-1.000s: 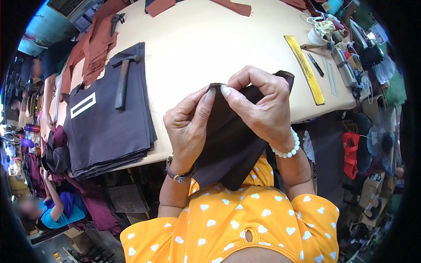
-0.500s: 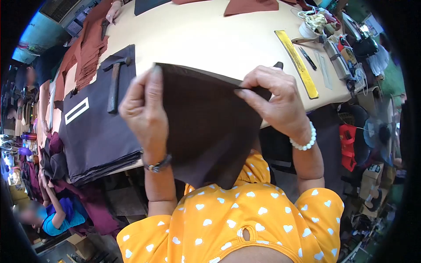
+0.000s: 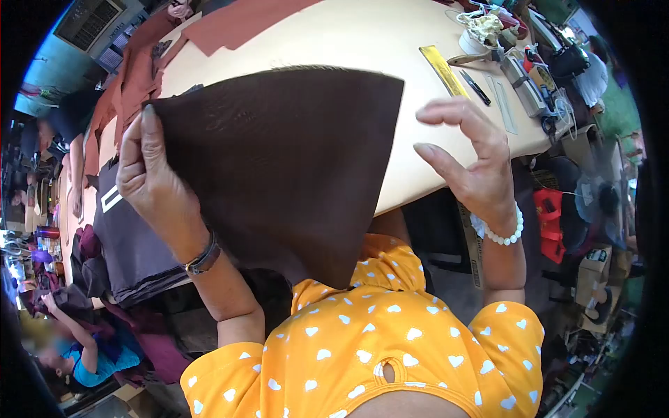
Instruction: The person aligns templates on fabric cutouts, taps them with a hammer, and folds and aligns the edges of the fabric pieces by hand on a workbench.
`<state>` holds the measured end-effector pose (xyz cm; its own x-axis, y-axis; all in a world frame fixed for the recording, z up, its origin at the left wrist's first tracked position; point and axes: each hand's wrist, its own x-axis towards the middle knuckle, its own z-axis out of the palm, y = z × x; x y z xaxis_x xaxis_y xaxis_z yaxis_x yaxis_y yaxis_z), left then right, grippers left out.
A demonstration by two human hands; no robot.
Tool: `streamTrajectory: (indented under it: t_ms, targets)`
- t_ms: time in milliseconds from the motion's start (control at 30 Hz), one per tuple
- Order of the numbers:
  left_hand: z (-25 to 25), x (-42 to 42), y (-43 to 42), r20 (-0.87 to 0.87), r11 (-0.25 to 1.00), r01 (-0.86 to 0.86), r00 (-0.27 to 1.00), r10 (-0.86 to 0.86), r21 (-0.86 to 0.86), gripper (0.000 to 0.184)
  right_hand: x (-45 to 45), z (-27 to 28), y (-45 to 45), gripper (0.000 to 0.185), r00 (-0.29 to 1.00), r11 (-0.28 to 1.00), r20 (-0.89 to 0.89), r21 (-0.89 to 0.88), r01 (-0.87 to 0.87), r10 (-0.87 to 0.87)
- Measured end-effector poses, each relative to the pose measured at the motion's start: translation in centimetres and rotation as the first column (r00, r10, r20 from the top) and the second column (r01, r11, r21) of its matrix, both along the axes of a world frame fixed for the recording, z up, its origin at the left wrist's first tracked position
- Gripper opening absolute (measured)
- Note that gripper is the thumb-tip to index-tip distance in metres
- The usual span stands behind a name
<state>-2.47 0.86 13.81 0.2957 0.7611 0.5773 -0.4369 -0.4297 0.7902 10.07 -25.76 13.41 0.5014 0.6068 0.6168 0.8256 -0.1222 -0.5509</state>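
Note:
A dark brown leather-like sheet (image 3: 293,153) hangs in front of me, its upper edge slightly frayed. My left hand (image 3: 157,167) pinches its upper left corner between thumb and fingers. To the right of the sheet, my right hand (image 3: 474,153) is raised with thumb and fingers apart, touching nothing. Behind the sheet on the left lies a stack of similar dark pieces (image 3: 132,240), partly covered. A white rectangular frame shape (image 3: 111,199) shows on top of that stack.
On the pale table (image 3: 390,42) are a yellow ruler (image 3: 444,72), a black pen-like tool (image 3: 475,88) and a brush (image 3: 474,58). Rust-red pieces (image 3: 244,24) lie at the far side. A co-worker (image 3: 104,359) handles dark cloth at the lower left.
My right hand has let go of the sheet's edge and opened, moving right. My left hand has moved left with the sheet, which now spreads wider and hides the hammer.

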Motion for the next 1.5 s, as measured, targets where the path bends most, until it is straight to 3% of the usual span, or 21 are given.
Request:
streamTrajectory:
  t_ms: [100,167,233,333,433,533,633,767,867,1267,1367,1500]
  targets:
    - [0.4,0.0,-0.2,-0.094,0.989,-0.052,0.993,0.066,0.139,0.015,0.5,1.8,2.6,0.038,0.982,0.996,0.18,0.061,-0.071,0.059]
    - [1.0,0.1,-0.6,-0.069,0.992,-0.031,0.997,0.039,0.12,0.016,1.0,1.8,4.4,0.049,0.973,0.996,0.22,0.036,-0.084,0.074]
    - [1.0,-0.2,-0.4,-0.074,0.992,-0.022,0.997,0.032,0.126,0.017,1.7,1.4,5.4,0.06,0.983,0.984,0.072,-0.08,-0.162,0.167]
    - [1.4,-0.4,-0.3,-0.056,0.99,-0.065,0.996,0.072,0.124,0.017,1.7,0.9,4.7,0.049,0.925,0.922,-0.253,-0.195,-0.336,0.283]
    - [1.4,-0.8,0.1,-0.087,0.986,-0.118,0.988,0.128,0.117,0.016,1.1,-1.1,3.2,0.044,0.913,0.93,-0.294,-0.146,-0.337,0.284]
    - [1.1,-0.5,0.1,-0.076,0.991,-0.098,0.992,0.104,0.088,0.015,-0.2,-4.1,2.7,0.044,0.802,0.956,-0.521,0.174,-0.236,0.292]
    - [0.8,-0.1,0.0,-0.014,1.0,-0.023,1.0,0.023,0.018,0.014,-1.5,-4.8,2.2,0.047,0.581,0.929,-0.744,0.367,-0.057,0.329]
    - [0.3,0.1,0.4,0.016,0.998,0.048,0.999,-0.047,-0.036,0.015,-2.7,-4.9,3.0,0.044,0.552,0.824,-0.739,0.545,0.153,0.386]
    - [0.2,0.1,0.3,0.005,0.999,0.026,1.0,-0.025,-0.046,0.015,-2.6,-5.9,2.9,0.042,0.584,0.791,-0.72,0.577,0.202,0.375]
    - [-0.2,0.4,0.8,-0.033,0.996,0.066,0.997,-0.069,-0.065,0.016,-2.5,-5.0,1.0,0.032,0.808,0.895,-0.544,0.443,0.049,0.225]
    - [-0.3,0.6,0.7,-0.021,0.993,0.098,0.995,-0.1,-0.07,0.016,-2.2,-4.5,0.2,0.031,0.809,0.932,-0.541,0.362,-0.024,0.231]
    - [-0.4,0.8,0.6,-0.026,0.995,0.083,0.996,-0.084,-0.05,0.015,-2.1,-4.6,0.2,0.031,0.768,0.914,-0.598,0.403,0.039,0.231]
